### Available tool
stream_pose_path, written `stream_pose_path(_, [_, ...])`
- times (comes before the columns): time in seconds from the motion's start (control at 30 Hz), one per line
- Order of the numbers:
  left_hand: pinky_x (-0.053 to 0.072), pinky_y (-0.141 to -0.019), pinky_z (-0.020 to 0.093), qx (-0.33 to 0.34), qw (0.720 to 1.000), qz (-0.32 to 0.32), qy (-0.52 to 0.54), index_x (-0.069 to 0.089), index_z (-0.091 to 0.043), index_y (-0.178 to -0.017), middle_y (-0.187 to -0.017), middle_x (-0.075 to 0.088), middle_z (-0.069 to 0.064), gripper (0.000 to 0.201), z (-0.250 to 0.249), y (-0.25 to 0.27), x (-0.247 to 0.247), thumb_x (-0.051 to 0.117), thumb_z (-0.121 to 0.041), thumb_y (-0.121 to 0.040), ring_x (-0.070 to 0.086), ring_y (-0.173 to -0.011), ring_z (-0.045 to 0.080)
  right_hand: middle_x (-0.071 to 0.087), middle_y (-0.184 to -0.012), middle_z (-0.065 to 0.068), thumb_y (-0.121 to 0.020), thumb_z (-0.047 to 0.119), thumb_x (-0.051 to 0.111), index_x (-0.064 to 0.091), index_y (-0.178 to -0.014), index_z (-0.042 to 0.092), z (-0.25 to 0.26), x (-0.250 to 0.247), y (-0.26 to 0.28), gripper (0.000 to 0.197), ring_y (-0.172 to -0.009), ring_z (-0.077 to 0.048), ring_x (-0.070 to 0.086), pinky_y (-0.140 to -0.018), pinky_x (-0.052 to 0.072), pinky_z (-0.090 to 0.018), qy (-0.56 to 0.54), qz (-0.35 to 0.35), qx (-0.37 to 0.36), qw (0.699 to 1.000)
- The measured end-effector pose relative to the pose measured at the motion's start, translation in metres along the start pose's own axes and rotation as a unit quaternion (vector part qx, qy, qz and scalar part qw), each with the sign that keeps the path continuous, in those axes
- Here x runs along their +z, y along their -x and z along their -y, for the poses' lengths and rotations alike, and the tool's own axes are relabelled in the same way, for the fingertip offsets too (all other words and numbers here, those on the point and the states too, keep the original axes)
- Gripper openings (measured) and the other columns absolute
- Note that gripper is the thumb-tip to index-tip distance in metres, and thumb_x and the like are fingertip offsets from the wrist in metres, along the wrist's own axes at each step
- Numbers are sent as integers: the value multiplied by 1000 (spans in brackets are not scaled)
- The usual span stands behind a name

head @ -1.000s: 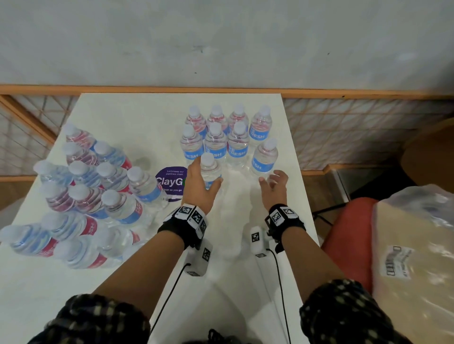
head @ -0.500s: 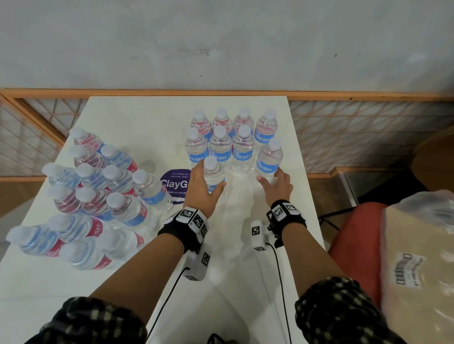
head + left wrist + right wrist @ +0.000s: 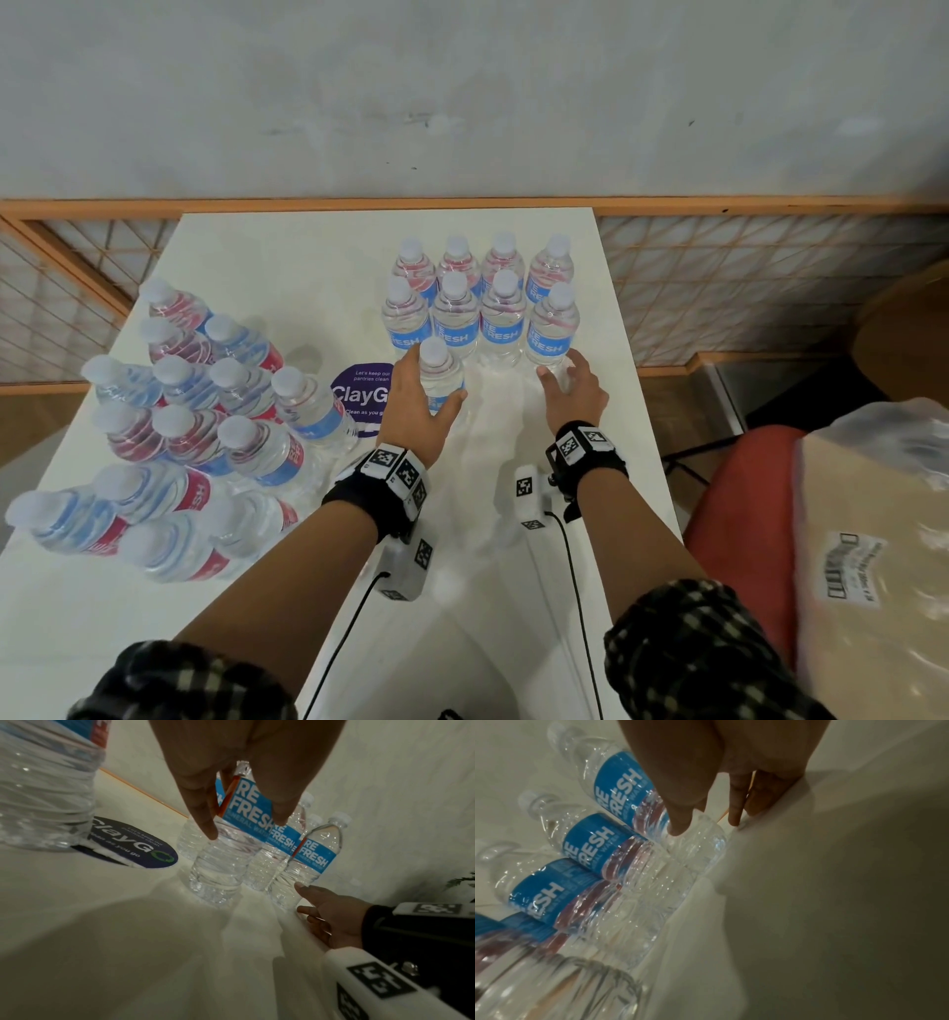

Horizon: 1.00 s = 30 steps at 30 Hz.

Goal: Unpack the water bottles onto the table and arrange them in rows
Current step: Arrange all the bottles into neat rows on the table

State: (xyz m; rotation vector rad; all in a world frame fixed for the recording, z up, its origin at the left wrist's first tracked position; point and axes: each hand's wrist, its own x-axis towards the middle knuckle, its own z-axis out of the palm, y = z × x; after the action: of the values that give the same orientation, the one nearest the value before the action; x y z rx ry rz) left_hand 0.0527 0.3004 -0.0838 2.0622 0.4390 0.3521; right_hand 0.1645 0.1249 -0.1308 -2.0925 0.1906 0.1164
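Two rows of upright blue-labelled water bottles (image 3: 477,308) stand at the far right of the white table (image 3: 287,257). My left hand (image 3: 411,403) grips one more upright bottle (image 3: 439,370) just in front of the near row's left end; in the left wrist view its fingers (image 3: 203,817) wrap the label of this bottle (image 3: 221,866). My right hand (image 3: 572,390) is open, fingertips against the base of the near row's rightmost bottle (image 3: 553,329). The right wrist view shows the thumb (image 3: 680,819) on that bottle (image 3: 700,845).
A cluster of several bottles (image 3: 195,411) leans on the table's left half. A round purple ClayGo sticker (image 3: 359,395) lies beside my left hand. The table's right edge (image 3: 647,437) is close to my right wrist. A red chair (image 3: 739,493) and a wrapped carton (image 3: 873,565) stand right.
My right hand moved forward and the rightmost bottle now stands level with the near row. My left hand carried its bottle slightly forward, closer to that row.
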Motion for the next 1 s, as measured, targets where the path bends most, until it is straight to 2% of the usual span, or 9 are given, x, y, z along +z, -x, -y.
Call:
stream_pose_path(0.2, [37, -111, 45, -14, 1000, -1, -7, 28, -14, -144, -144, 39, 5, 74, -1, -1, -3, 69, -29, -83, 38, -134, 21, 52, -129, -10, -90, 51, 49, 38, -140, 33, -2, 7, -11, 54, -118, -30, 46, -102, 25, -35, 94, 3, 4, 996])
stream_pose_path(0.3, [34, -113, 42, -22, 999, -25, -8, 29, -10, -143, -144, 39, 7, 74, -5, -2, -5, 70, -23, -83, 37, -134, 22, 54, -127, -8, -88, 51, 54, 40, -138, 30, -2, 7, -10, 56, -117, -28, 47, -99, 26, -32, 67, 0, 17, 998])
stream_pose_path(0.37, [32, -113, 40, -36, 998, -51, -12, 30, -6, -143, -143, 39, 11, 73, -9, -4, -6, 70, -20, -83, 36, -134, 24, 57, -123, -7, -85, 45, 62, 47, -129, 25, -2, 6, -8, 50, -115, -28, 49, -91, 24, -25, 19, -12, 28, 999])
stream_pose_path(0.5, [29, -108, 36, -102, 991, -84, -21, 25, 0, -143, -143, 34, 19, 80, -21, -9, -8, 71, -24, -82, 30, -135, 31, 58, -119, -8, -85, 43, 63, 53, -121, 25, -2, 5, -8, 41, -112, -27, 51, -86, 22, -23, 19, -13, 19, 1000])
stream_pose_path(0.57, [31, -106, 37, -144, 986, -79, -33, 22, -2, -145, -144, 32, 20, 86, -24, -12, -11, 72, -28, -81, 31, -134, 31, 59, -119, -8, -87, 45, 60, 52, -123, 27, -1, 5, -9, 42, -111, -25, 51, -91, 24, -27, 34, -16, 16, 999])
stream_pose_path(0.67, [34, -104, 37, -165, 983, -57, -52, 23, -3, -144, -143, 34, 20, 84, -24, -18, -18, 72, -30, -81, 34, -133, 32, 58, -119, -9, -89, 46, 55, 48, -130, 28, 1, 4, -11, 45, -112, -25, 51, -102, 26, -34, 69, -14, 14, 997])
stream_pose_path(0.83, [36, -103, 37, -214, 974, -71, -16, 25, -4, -142, -140, 40, 18, 80, -23, -31, -27, 71, -30, -82, 40, -129, 33, 56, -119, -9, -89, 53, 52, 47, -132, 31, 4, 6, -14, 49, -111, -28, 46, -103, 27, -34, 87, -14, 42, 995])
stream_pose_path(0.93, [39, -101, 38, -243, 968, -57, -17, 23, -8, -143, -141, 41, 15, 87, -20, -35, -34, 74, -35, -78, 45, -126, 32, 56, -120, -9, -89, 56, 49, 46, -133, 32, 4, 8, -16, 50, -114, -26, 46, -102, 27, -34, 106, -9, 52, 993])
stream_pose_path(1.0, [41, -93, 34, -263, 964, -34, -11, 19, -10, -146, -136, 45, 10, 96, -18, -38, -38, 78, -34, -75, 49, -121, 28, 56, -122, -8, -88, 58, 48, 45, -134, 34, 3, 8, -19, 51, -115, -26, 46, -102, 27, -34, 112, -9, 62, 992])
